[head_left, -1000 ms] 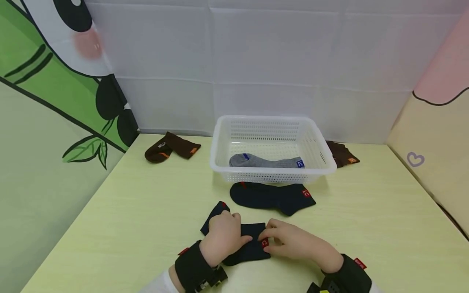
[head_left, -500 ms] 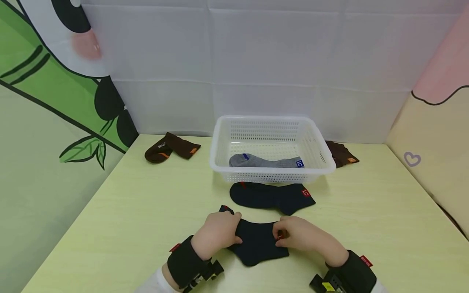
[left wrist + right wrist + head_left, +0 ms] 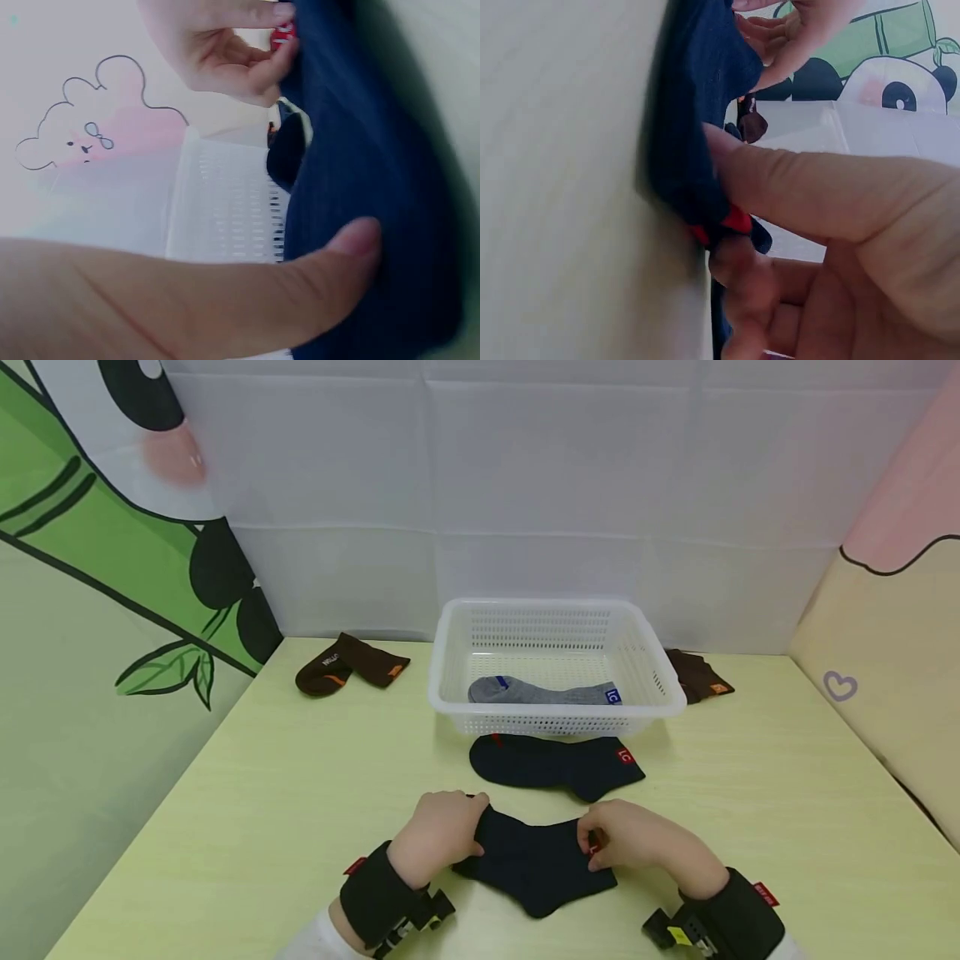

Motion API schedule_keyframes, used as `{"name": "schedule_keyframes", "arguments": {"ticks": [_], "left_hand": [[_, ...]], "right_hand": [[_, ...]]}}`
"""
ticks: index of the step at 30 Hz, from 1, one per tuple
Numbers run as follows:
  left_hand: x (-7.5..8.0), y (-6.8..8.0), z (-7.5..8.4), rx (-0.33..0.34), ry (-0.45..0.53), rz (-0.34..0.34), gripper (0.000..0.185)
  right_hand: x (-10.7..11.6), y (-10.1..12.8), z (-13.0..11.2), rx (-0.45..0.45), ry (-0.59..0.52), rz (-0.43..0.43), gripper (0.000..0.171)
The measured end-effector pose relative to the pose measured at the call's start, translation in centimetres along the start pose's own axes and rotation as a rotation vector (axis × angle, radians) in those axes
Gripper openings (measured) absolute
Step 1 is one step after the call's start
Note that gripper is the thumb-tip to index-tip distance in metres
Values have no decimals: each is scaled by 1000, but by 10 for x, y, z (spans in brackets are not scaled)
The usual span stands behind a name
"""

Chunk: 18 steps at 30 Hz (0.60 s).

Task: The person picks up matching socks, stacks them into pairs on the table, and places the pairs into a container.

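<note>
Navy sock (image 3: 536, 864): lower centre of the head view, on the yellow-green table (image 3: 285, 793), stretched between both hands.
Left hand (image 3: 438, 835): fingers curled over the sock's left end, thumb (image 3: 330, 262) pressed on the fabric.
Right hand (image 3: 637, 843): thumb and fingers pinch the sock's right end at its red tag (image 3: 735, 221).
White basket (image 3: 450, 681): frame centre; holds one grey sock (image 3: 543, 692).
Second navy sock (image 3: 558, 764): flat, just below the basket.
Brown socks: one left of the basket (image 3: 348, 664), one right (image 3: 697, 675).
Change: a second ago the held sock lay folded; now spread wider.
</note>
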State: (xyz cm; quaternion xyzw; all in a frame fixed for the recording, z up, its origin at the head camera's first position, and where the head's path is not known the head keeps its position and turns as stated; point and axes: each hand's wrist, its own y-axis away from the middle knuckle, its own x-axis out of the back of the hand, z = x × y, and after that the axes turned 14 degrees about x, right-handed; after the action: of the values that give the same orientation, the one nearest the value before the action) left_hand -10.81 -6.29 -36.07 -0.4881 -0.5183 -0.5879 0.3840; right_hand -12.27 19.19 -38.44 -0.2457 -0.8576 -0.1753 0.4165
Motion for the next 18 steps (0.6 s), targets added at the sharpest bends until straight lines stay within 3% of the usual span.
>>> {"name": "schedule_keyframes", "arguments": {"ticks": [7,14,18], "left_hand": [[-4,-5,-2,-65,-3,32,48],[-4,-9,-6,-233,7,41,30],[-5,-10,-8,-304,7,74,29]], "right_hand": [[7,5,1,-88,-6,-12,17],[12,10,1,-190,-5,-22,24],[13,10,1,-240,25,-22,29]]}}
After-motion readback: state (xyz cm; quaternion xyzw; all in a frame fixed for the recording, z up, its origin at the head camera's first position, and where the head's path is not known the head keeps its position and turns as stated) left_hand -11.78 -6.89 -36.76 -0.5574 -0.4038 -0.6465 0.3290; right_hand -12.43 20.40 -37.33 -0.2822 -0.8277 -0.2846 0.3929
